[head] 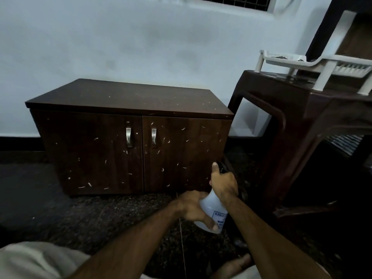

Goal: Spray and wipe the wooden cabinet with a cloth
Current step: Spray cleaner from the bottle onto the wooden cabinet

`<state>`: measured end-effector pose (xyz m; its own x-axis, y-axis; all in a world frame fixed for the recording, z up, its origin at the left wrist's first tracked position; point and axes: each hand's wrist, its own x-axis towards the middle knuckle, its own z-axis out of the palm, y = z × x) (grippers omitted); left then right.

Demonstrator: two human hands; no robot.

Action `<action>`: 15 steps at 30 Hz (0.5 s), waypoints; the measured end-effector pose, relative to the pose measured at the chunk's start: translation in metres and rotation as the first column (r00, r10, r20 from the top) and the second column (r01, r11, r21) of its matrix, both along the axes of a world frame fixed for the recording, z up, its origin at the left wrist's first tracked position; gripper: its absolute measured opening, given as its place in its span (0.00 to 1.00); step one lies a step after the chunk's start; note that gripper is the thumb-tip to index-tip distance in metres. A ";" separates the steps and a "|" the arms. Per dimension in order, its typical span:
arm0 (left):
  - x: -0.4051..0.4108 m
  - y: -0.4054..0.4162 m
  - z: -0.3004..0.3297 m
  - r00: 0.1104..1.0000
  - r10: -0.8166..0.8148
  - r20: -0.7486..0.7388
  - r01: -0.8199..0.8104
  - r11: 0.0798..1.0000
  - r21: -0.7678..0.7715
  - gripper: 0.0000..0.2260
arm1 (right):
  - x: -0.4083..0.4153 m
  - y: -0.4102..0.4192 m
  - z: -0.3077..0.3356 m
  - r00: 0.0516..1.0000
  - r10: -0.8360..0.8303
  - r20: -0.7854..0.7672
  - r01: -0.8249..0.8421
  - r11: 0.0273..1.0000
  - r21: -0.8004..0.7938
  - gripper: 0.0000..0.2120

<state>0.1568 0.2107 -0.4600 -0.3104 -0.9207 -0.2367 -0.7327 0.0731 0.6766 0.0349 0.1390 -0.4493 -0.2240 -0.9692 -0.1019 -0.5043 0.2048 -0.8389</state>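
A dark wooden cabinet (128,137) with two doors and metal handles stands against the wall, its front and top flecked with small white bits. In front of its lower right corner I hold a white spray bottle (213,210) with a black nozzle. My right hand (223,182) grips the bottle's neck at the trigger head. My left hand (193,208) grips the bottle's body from the left side. No cloth is in view.
A dark brown plastic chair (302,127) stands right of the cabinet, with a white plastic rack (314,63) on it. The floor is dark speckled stone (100,218). My knees in light fabric (36,260) show at the bottom edge.
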 end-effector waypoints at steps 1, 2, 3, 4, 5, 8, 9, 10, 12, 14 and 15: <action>0.001 0.001 -0.003 1.000 -0.008 0.013 0.008 1.000 0.008 0.33 | -0.001 0.001 -0.006 0.999 0.007 0.050 -0.008 0.999 0.031 0.36; 0.003 0.003 -0.006 1.000 -0.014 0.026 0.014 1.000 0.015 0.33 | -0.002 0.002 -0.013 0.994 0.010 0.108 -0.016 0.998 0.054 0.32; 0.005 0.004 -0.008 0.999 -0.020 0.037 0.019 1.000 0.023 0.32 | -0.002 0.003 -0.020 0.987 0.002 0.160 -0.014 0.997 0.073 0.30; 0.007 0.005 -0.009 0.998 -0.028 0.047 0.027 0.999 0.032 0.31 | -0.002 0.004 -0.025 0.982 -0.014 0.190 -0.002 0.997 0.082 0.29; 0.009 0.007 -0.010 0.998 -0.039 0.056 0.037 0.998 0.044 0.29 | -0.002 0.006 -0.030 0.979 -0.028 0.200 0.011 0.996 0.088 0.29; 0.015 0.011 -0.011 0.994 -0.070 0.080 0.064 0.995 0.070 0.28 | 0.005 0.013 -0.036 0.987 -0.063 0.145 0.048 0.994 0.103 0.29; 0.018 0.012 -0.013 0.994 -0.066 0.088 0.060 0.995 0.074 0.28 | 0.008 0.014 -0.038 0.988 -0.071 0.134 0.056 0.992 0.109 0.28; 0.020 0.014 -0.015 0.994 -0.055 0.091 0.048 0.996 0.074 0.29 | 0.010 0.014 -0.040 0.987 -0.072 0.143 0.056 0.992 0.109 0.28; 0.029 0.018 -0.023 0.997 -0.016 0.081 0.010 0.997 0.075 0.30 | 0.020 0.016 -0.046 0.982 -0.050 0.183 0.028 0.992 0.122 0.27; 0.038 0.023 -0.028 0.998 0.000 0.060 -0.005 0.996 0.092 0.29 | 0.027 0.017 -0.052 0.978 -0.030 0.209 0.001 0.991 0.137 0.27; 0.043 0.025 -0.030 0.999 0.002 0.049 -0.007 0.995 0.102 0.29 | 0.032 0.019 -0.054 0.982 -0.017 0.190 -0.011 0.989 0.145 0.27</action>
<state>0.1994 0.2361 -0.4904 -0.2924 -0.8921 -0.3444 -0.7653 0.0023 0.6436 0.0666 0.1581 -0.5037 -0.1894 -0.9404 -0.2823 -0.3379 0.3323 -0.8806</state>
